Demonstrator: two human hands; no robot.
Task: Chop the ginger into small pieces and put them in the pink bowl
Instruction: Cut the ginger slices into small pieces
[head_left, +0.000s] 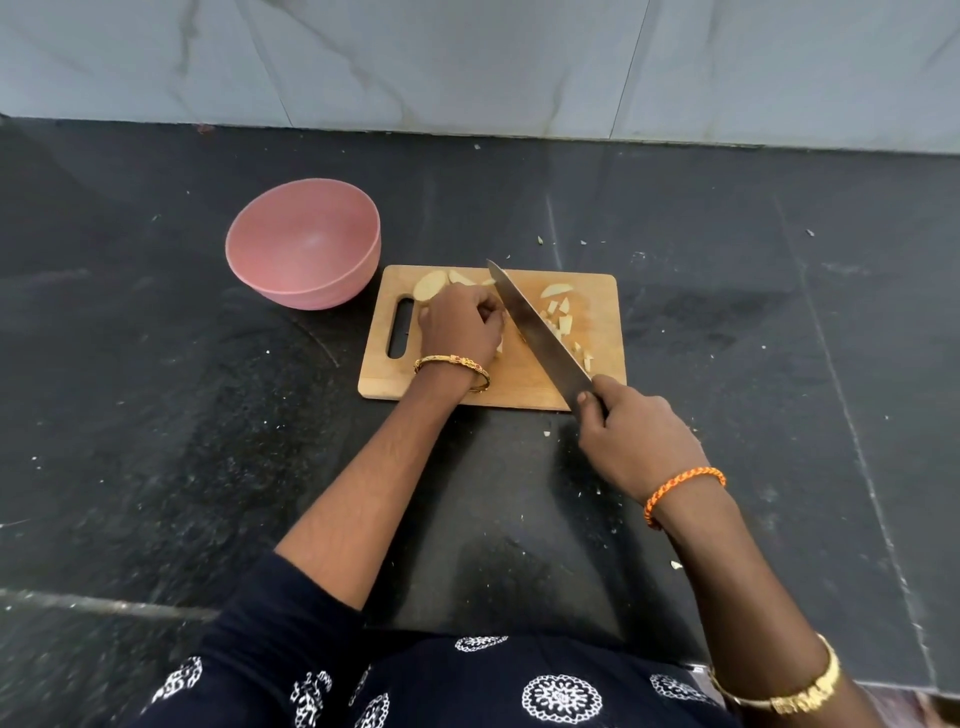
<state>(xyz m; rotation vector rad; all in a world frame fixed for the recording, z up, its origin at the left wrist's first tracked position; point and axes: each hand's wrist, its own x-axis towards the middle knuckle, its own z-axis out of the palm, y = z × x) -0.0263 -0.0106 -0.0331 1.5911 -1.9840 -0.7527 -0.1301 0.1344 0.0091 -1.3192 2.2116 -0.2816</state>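
A wooden cutting board (597, 291) lies on the dark counter. My left hand (460, 325) sits curled over a piece of ginger near the board's middle, hiding most of it. Larger ginger slices (430, 285) lie at the board's far left edge. Several small cut ginger pieces (563, 319) are scattered on the board's right side. My right hand (631, 436) grips the handle of a large knife (535, 327); its blade slants across the board right beside my left fingers. The pink bowl (304, 241) stands just left of the board, with nothing visible inside.
The black stone counter (753, 312) carries small ginger scraps around the board and near its front edge. A pale marble-patterned wall (467, 62) rises behind the counter. My patterned dark clothing fills the bottom of the view.
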